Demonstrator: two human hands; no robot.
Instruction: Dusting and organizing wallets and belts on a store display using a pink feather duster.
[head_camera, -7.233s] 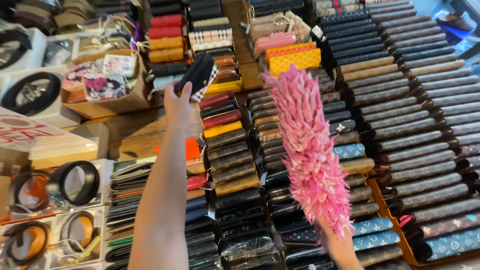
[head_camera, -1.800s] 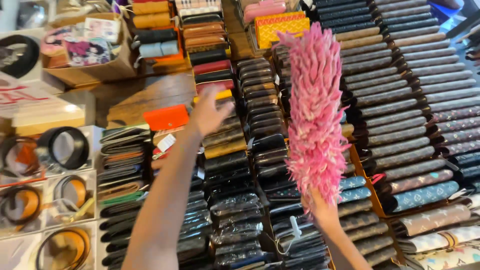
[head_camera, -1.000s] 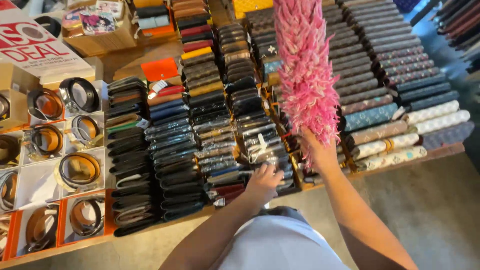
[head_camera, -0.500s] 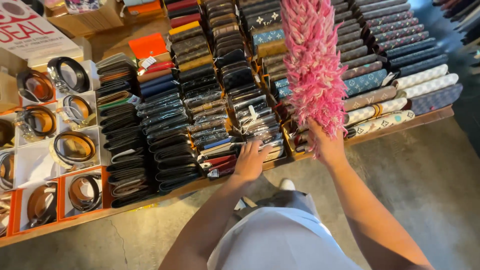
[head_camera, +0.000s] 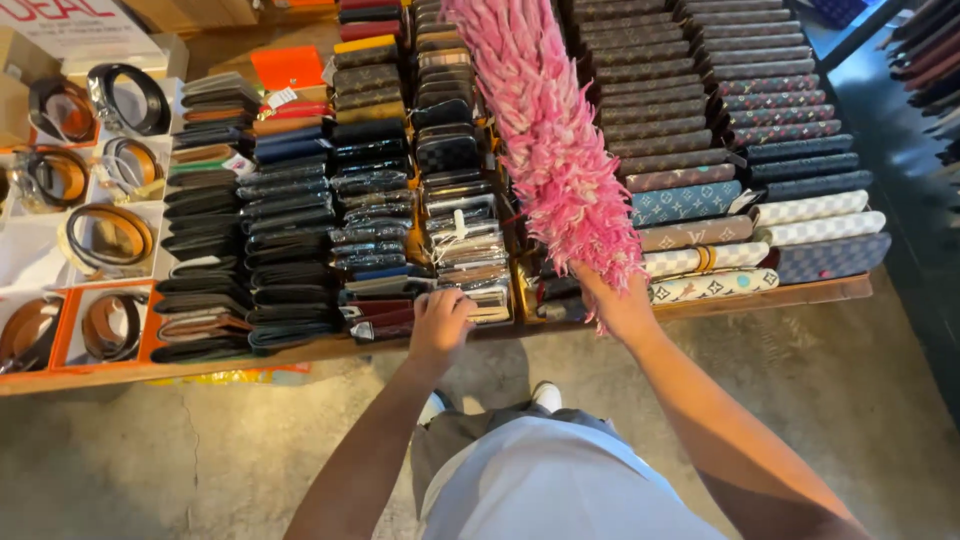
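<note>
My right hand grips the handle of a fluffy pink duster, which stands upright over the rows of wallets on the display table. My left hand rests with curled fingers on the front row of wallets near the table's front edge, touching a clear-wrapped one. Dark and patterned wallets fill the table in overlapping columns. Whether the left hand holds a wallet cannot be told.
Coiled belts in open boxes sit at the left. Long patterned wallets lie at the right end. An orange card lies at the back. Concrete floor lies below, with my shoes near the table.
My left hand came down from the far rows to the front row of wallets. My view has pulled back toward the table's front edge. The duster stays upright in my right hand.
</note>
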